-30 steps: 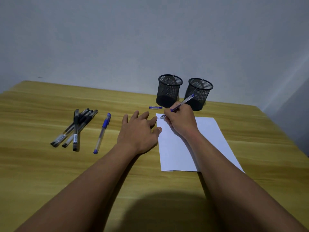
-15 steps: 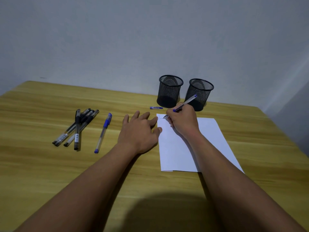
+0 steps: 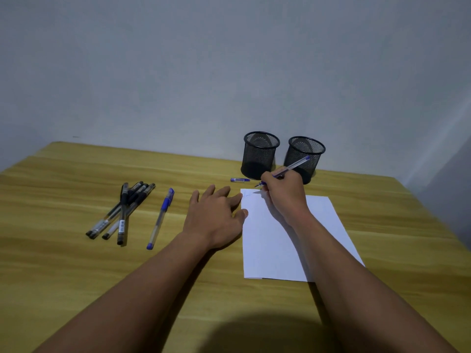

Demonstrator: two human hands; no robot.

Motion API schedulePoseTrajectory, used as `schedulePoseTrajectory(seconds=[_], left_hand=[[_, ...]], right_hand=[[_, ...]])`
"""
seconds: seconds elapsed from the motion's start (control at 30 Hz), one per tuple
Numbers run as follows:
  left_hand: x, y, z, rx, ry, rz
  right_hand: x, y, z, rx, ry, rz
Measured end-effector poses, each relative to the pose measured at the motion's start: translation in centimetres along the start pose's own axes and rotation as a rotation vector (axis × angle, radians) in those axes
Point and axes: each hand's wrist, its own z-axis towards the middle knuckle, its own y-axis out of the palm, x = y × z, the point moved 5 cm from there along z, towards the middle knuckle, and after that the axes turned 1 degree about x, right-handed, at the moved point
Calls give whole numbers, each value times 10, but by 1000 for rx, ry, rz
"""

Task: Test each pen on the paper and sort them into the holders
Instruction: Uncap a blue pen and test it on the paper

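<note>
1. The right hand is curled around the blue pen and hides its middle. Only the tip and the long back end stick out.
2. That hand also hides the low front of the right holder and part of the paper.
3. A faint mark sits by the top left corner of the paper, just under the pen tip. It is too pale to read.
4. The black pens lie in a crossed pile at the middle left of the frame. They overlap, so I cannot count them for sure.
5. Both arms are cut off by the bottom edge. A dark shadow lies on the table there.
6. The left holder and the right holder stand side by side, just above the paper and right of the middle. Through the mesh I see only their dark bottoms.
7. The left hand lies flat and spread on the table and holds nothing. Its thumb and first finger touch the left edge of the paper.
8. A second blue pen lies alone between the black pens and the left hand. A small blue cap lies just left of the pen tip, near the left holder.
9. Since a second ago, the pen tip has gone a little to the right along the paper's top edge. The left hand, the holders and the loose pens have stayed put.
</note>
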Motion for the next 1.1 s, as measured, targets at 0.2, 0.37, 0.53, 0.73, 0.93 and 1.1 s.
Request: schedulePoseTrajectory(seconds=[0.2,0.37,0.53,0.73,0.93,1.1], left_hand=[[-8,-25,32,322,-126,-230],[-14,-17,68,182,-137,-48],[-14,-15,72,243,-89,-39],[-8,-41,56,361,-45,-416],[13,-70,39,382,41,-539],[30,-76,32,339,69,-642]], right_hand=[[-9,-12,9,-43,43,144],[-12,-16,6,-109,123,254],[-10,-20,3,-137,121,253],[-8,-28,-5,-124,164,420],[-25,-37,-18,-165,182,576],[-38,-43,-27,-219,168,596]])
